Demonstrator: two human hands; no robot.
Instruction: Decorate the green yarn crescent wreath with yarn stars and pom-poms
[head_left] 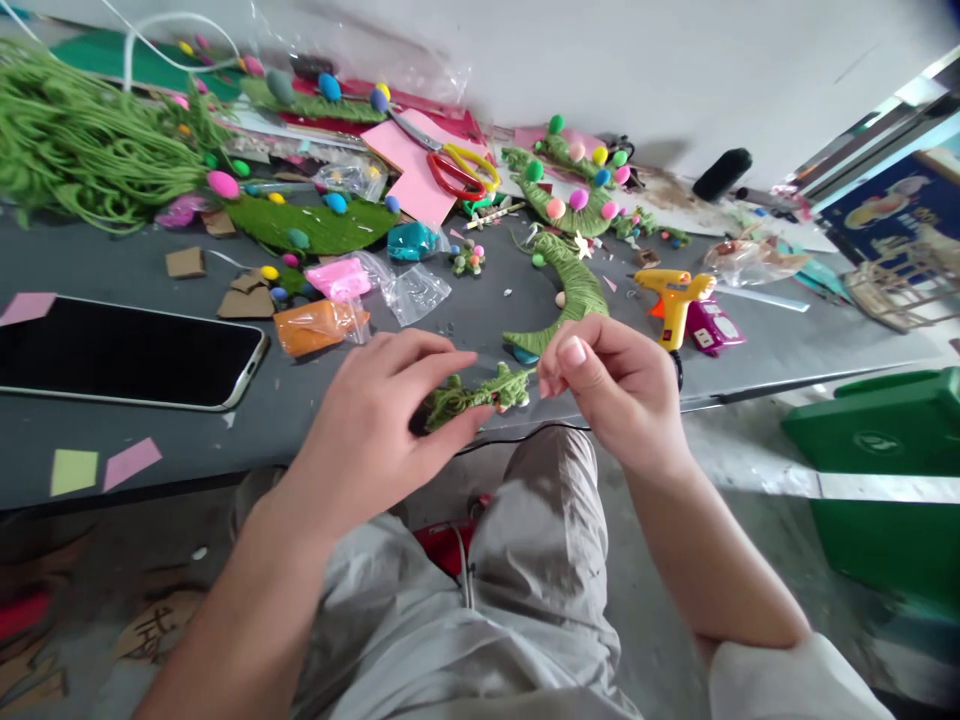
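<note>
Two hands worked over the near edge of the bench (112, 450), above the person's lap. At far left, the pile of green yarn (75, 140) was cut off by the frame edge, and the phone (120, 352) lay face up with its left end out of view. Coloured paper scraps (73, 470) lay near the bench edge.

The left hand (375, 425) had its grip clamped on the green wrapped piece (472, 395): thumb below, fingers (427, 365) over the top. The palm hid the left end of the piece, so its full length could not be made out.

The piece sat between both hands, off the bench surface. Its long axis ran nearly level, rising slightly from left to right, with the exposed end pointing toward the right hand.

The right hand (615, 385) had its grip pinched together at thumb and forefinger, just at the right tip of the piece. What it pinched was too fine to make out; it could have been a strand.

Behind the hands lay a green crescent (574, 290), and right of it a yellow glue gun (675, 300). A green bin (885, 430) was cut off at far right.
</note>
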